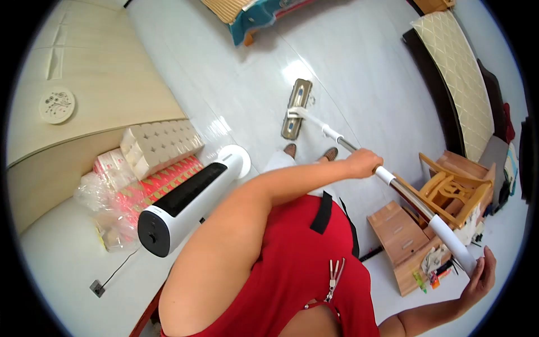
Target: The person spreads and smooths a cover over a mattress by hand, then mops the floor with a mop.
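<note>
A flat mop runs diagonally across the view, its wide head [291, 128] lying on the floor just ahead of the feet. My left hand [364, 163] is wrapped around the metal pole [414, 196] about midway along, the arm crossing in front of the red top. At the upper end, the white grip [451, 242] meets my right hand [480, 278], whose fingers and thumb hold it near its tip; part of that grasp is hidden.
A white tower appliance [188, 196] stands at left, by stacked tissue packs [160, 145] and plastic wrapping. Rightward are a wooden chair [452, 194], a drawer cabinet [397, 231] and a mattress [455, 62]. A cloth-covered bed or table [255, 25] stands at the far end.
</note>
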Demonstrator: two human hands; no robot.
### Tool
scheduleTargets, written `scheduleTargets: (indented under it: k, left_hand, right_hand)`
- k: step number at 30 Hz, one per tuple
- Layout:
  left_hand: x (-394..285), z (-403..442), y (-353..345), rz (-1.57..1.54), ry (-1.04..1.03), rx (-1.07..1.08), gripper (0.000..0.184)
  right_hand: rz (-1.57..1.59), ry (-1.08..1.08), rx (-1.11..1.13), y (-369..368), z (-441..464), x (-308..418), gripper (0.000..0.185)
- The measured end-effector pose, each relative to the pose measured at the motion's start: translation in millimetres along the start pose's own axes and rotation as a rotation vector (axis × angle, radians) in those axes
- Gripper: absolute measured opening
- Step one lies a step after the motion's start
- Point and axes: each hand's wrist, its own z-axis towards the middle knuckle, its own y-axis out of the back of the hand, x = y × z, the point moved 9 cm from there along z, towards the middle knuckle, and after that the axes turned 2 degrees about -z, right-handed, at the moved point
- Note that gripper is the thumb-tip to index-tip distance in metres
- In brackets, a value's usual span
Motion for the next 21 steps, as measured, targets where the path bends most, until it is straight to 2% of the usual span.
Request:
scheduleTargets:
  k: [2, 4, 6, 9, 13, 14, 21]
  left_hand:
    - [9.5, -11.9, 13.9, 0.016, -0.023, -0.043, 0.011]
    - [23.6, -29.1, 32.8, 0.031, 0.01, -0.114, 0.011]
    - [38.1, -45.2, 52.2, 0.072, 0.021, -0.17, 0.012]
    - [59.9, -69.7, 82.3, 0.131, 0.144, -0.108, 0.014]
    - [95.5, -91.6, 103.9, 0.26, 0.126, -0.184, 0.014]
    - [102.6, -97.5, 107.7, 0.29, 0.13, -0.193, 0.013]
    - [185.9, -102.0, 121.8, 0.606, 0.252, 0.006, 0.013]
  right_hand:
    - [0.041, 0.096, -0.039, -12.1, 2.5, 16.4, 0.022]
    - [0.04, 0.152, -0.078, -24.5, 19.4, 65.4, 0.022]
    - [0.091, 0.192, -0.047, -44.2, 24.9, 88.4, 0.02]
    - [0.146, 0.262, -0.004, -65.8, 32.1, 142.9, 0.017]
    - [0.158, 0.227, 0.046, -99.4, 26.1, 177.0, 0.024]
    - [0.137, 0.285, 0.049, -108.3, 23.4, 183.5, 0.029]
    - [0.116, 0.264, 0.24, -199.6, 3.2, 186.6, 0.038]
